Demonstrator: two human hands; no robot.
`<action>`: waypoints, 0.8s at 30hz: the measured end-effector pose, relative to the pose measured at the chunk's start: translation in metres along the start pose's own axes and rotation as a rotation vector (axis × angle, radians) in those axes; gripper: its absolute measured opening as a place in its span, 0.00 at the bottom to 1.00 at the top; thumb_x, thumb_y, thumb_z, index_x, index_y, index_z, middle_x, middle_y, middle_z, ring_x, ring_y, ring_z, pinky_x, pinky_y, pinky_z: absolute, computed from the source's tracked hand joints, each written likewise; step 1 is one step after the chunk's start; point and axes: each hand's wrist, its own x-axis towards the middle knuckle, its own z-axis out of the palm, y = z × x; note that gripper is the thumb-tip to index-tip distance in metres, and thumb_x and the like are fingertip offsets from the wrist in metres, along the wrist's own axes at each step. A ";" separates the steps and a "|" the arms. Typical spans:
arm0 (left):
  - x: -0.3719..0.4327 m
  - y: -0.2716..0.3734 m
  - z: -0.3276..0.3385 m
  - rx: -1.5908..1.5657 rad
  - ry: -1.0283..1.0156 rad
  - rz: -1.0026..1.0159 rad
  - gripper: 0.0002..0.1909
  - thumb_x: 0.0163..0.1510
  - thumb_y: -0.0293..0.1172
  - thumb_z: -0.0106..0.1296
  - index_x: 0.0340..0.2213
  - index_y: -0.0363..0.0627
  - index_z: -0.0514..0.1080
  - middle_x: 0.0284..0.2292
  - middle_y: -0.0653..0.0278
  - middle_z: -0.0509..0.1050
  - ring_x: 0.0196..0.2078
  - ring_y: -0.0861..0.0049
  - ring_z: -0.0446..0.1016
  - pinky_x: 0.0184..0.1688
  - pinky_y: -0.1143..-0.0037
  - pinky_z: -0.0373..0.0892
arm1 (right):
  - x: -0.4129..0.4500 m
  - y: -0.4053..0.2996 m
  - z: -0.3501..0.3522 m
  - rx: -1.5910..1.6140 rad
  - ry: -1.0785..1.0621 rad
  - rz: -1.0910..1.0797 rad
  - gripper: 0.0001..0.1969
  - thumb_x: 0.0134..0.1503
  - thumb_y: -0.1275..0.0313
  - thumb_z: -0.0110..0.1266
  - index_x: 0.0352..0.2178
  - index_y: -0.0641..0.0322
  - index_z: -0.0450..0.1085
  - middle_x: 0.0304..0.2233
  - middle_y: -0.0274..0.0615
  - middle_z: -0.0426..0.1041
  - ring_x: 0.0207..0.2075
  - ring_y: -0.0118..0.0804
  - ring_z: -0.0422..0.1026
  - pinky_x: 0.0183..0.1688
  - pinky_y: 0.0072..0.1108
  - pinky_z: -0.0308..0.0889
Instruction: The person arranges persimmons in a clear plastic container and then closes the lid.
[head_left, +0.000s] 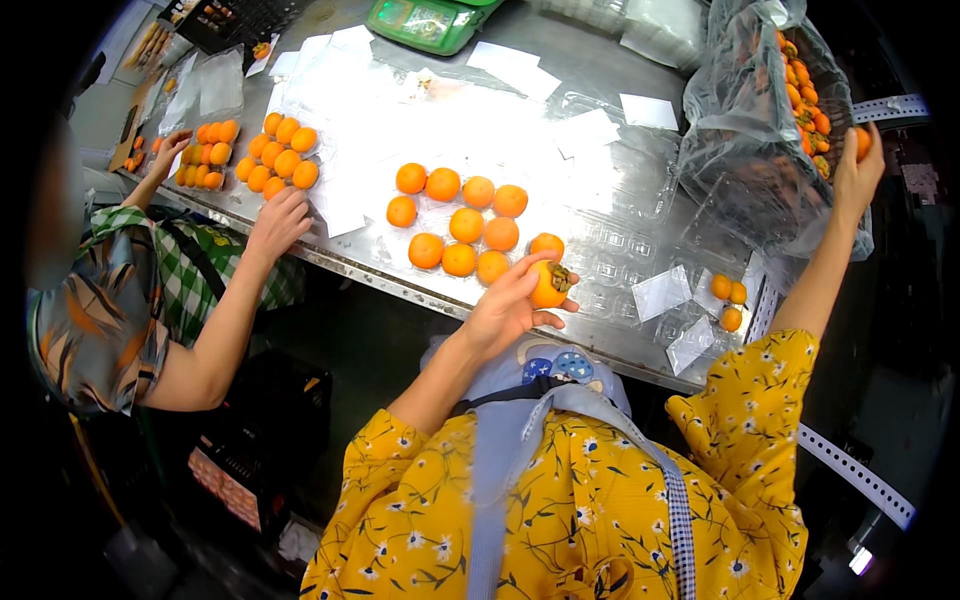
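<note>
My left hand (501, 309) holds an orange persimmon (544, 291), its green-brown calyx turned up and to the right. It hovers over the near edge of a clear plastic tray of persimmons (466, 225), where several fruits sit in rows with a gap at the left of the middle row. At the far right, my right hand (857, 174) grips another persimmon (863, 142), partly hidden by the fingers. This hand is at the outer rim of a crate lined with a clear plastic bag (739, 112), which contains many persimmons (806, 97).
Empty clear trays (611, 259) lie right of the filled one. Three small orange fruits (730, 319) sit near white packets (661, 293). White cards (517, 64) and a green scale (424, 24) are farther back. A co-worker's hand (279, 225) touches another filled tray (274, 154) at left.
</note>
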 end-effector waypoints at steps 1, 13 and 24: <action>0.001 -0.001 -0.004 -0.008 -0.018 -0.007 0.24 0.55 0.41 0.37 0.50 0.42 0.53 0.45 0.53 0.62 0.41 0.66 0.67 0.38 0.75 0.67 | 0.001 0.048 0.011 -0.028 -0.157 0.020 0.25 0.53 0.56 0.45 0.41 0.70 0.64 0.38 0.55 0.68 0.43 0.46 0.66 0.45 0.26 0.58; -0.013 0.039 -0.031 0.575 0.415 0.394 0.24 0.45 0.29 0.54 0.45 0.40 0.61 0.42 0.64 0.66 0.43 0.79 0.65 0.40 0.77 0.66 | -0.038 0.064 0.038 0.029 -0.499 0.540 0.25 0.54 0.50 0.35 0.43 0.53 0.66 0.36 0.33 0.73 0.40 0.31 0.70 0.42 0.20 0.59; -0.004 0.073 -0.091 1.955 1.036 0.469 0.22 0.35 0.34 0.60 0.34 0.41 0.66 0.33 0.58 0.68 0.38 0.64 0.64 0.41 0.70 0.60 | -0.039 0.045 0.033 -0.073 -0.459 0.497 0.21 0.54 0.52 0.37 0.41 0.50 0.68 0.34 0.34 0.73 0.39 0.30 0.70 0.39 0.19 0.60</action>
